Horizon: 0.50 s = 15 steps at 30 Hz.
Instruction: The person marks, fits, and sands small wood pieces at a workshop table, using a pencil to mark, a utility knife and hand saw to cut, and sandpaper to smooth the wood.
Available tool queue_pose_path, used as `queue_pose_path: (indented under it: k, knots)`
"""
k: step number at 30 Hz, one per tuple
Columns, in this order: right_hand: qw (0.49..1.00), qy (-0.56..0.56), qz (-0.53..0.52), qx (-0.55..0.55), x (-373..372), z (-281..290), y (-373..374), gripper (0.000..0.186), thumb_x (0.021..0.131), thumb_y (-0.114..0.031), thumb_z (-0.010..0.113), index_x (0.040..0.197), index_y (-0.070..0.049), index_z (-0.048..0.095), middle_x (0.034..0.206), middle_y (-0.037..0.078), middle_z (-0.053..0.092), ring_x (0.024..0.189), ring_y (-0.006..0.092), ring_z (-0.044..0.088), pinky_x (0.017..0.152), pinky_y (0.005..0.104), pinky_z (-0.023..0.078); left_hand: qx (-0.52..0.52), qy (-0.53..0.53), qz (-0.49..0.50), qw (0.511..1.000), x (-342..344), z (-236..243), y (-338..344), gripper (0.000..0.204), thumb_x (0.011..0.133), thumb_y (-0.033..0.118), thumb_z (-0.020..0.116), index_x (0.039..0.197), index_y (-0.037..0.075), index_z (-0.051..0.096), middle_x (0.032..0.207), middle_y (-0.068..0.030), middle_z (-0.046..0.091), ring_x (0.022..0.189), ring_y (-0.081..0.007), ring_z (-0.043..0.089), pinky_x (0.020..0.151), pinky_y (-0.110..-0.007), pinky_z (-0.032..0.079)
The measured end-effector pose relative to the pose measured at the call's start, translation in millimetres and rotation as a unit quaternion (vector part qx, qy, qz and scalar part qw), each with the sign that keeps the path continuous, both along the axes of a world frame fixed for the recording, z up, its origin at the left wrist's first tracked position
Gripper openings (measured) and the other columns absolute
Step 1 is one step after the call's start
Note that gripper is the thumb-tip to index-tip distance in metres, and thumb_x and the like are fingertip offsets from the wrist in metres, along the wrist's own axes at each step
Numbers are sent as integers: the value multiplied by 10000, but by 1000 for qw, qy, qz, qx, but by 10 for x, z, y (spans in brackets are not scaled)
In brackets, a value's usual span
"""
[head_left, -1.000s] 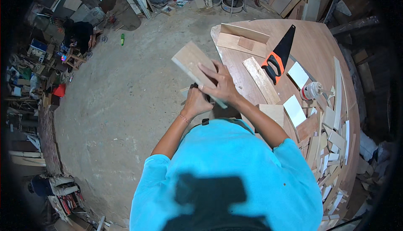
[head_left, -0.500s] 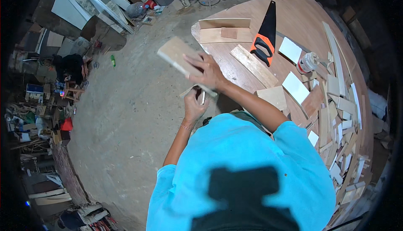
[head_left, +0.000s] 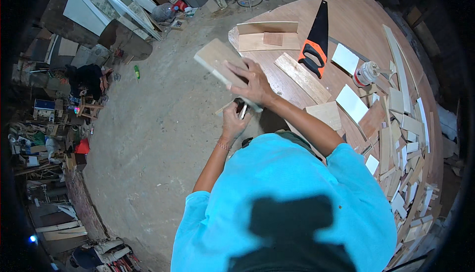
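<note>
A flat, pale wooden board (head_left: pixel 213 60) with a light edge is held up over the floor, tilted, its far end pointing up and left. My right hand (head_left: pixel 255 84) lies across the board's near half and grips it, fingers over the face. Just below, my left hand (head_left: pixel 234 122) is closed by the board's near end. Between its thumb and fingers a small pale strip and something dark show. A thin tan edge sticks out left of these fingers. What this hand holds is mostly hidden.
Right of me is a wooden worktable (head_left: pixel 346 22). On it lie a handsaw (head_left: pixel 315 44) with orange-black handle, a wooden plank (head_left: pixel 303 78), an L-shaped wooden piece (head_left: pixel 247 42), a white jar (head_left: pixel 365 74), white panels (head_left: pixel 352 104) and many offcuts. Another person (head_left: pixel 85 80) is low at far left.
The board has shifted slightly right and down, and both hands moved a little with it. The tan sheet-like edge by my left hand shows less now. My view has turned slightly.
</note>
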State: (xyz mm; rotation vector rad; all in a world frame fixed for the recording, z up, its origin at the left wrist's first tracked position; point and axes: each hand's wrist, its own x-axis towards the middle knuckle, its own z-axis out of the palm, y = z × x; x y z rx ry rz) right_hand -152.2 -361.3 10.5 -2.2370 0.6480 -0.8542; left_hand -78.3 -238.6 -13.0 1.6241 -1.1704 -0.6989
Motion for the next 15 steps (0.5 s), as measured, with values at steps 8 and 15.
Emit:
queue_pose_path:
  k: [8,15]
  knots:
    - [998,-44,-22,-27,77,-241,-127,619,606,-351,670,1185,-198,516,1177,249,415,1059,405,401,916,432,328,-47,141,-27,989,-36,-26,72,260,674,88,603,887,-50,546,780,-80,585,691,-123,541,608,-264,444]
    - [981,-132,-68,124,-176,-105,-249,569,668,-217,670,1188,-64,496,997,220,542,952,301,521,842,373,395,-17,568,-78,819,63,52,-23,498,723,174,517,1153,-61,434,1044,-160,540,954,-233,541,866,-412,434]
